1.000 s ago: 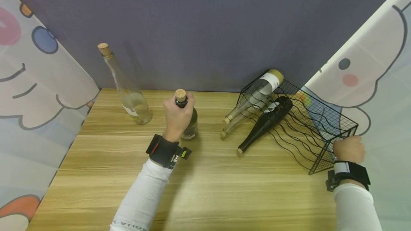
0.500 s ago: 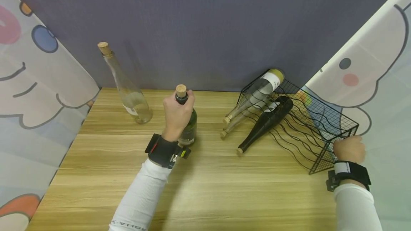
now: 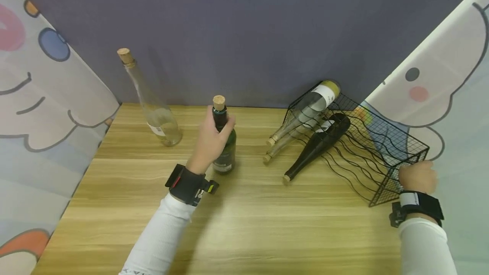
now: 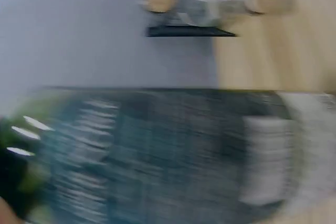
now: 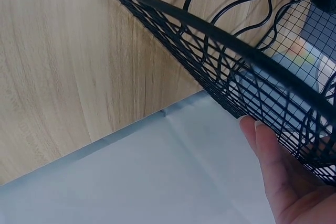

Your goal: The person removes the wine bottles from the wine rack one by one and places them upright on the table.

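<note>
Left hand point(image 3: 212, 141) with fingers curled round the neck of a corked green bottle point(image 3: 225, 156), between a clear bottle point(image 3: 162, 124) and a wire rack point(image 3: 385, 188) (three bottles point(image 3: 318, 145) lying in it), right hand point(image 3: 418, 177) gripping the rack's end.

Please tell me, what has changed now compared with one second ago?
In the head view, the green bottle shifted: its cork moved up, its base down. The left hand turned, its wrist shifting left. No grip was visibly taken or released. The right hand stayed at the black wire rack; the other bottles stayed put.
</note>
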Motion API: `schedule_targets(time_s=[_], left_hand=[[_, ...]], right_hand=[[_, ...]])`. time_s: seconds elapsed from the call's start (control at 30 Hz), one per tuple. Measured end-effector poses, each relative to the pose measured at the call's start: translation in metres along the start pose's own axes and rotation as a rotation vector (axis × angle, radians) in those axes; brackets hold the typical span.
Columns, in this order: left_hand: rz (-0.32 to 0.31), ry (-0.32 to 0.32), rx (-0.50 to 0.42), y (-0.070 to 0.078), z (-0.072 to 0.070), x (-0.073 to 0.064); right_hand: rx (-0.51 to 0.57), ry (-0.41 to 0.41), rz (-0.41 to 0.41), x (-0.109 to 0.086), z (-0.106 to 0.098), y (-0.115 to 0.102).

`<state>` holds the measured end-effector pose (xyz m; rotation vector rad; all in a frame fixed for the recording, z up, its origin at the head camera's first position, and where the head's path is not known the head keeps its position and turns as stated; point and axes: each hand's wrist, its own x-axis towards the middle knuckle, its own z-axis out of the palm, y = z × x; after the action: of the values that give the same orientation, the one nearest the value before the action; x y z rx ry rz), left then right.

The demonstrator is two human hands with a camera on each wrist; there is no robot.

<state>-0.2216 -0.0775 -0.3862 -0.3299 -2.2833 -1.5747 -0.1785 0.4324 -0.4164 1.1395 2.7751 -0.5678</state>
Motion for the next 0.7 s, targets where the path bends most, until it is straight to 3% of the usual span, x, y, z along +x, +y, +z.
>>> schedule_targets(time_s=[0.23, 0.53, 0.7], left_hand=[[0.125, 0.037, 0.107, -0.018, 0.006, -0.008], [0.199, 0.179, 0.142, -0.028, 0.014, -0.012], [0.223, 0.211, 0.14, -0.028, 0.016, -0.012]], right_hand=[[-0.027, -0.012, 0.002, -0.003, -0.003, -0.002], [-0.033, -0.012, -0.018, -0.002, -0.003, -0.001], [-0.015, -0.017, -0.001, -0.003, -0.003, -0.001]])
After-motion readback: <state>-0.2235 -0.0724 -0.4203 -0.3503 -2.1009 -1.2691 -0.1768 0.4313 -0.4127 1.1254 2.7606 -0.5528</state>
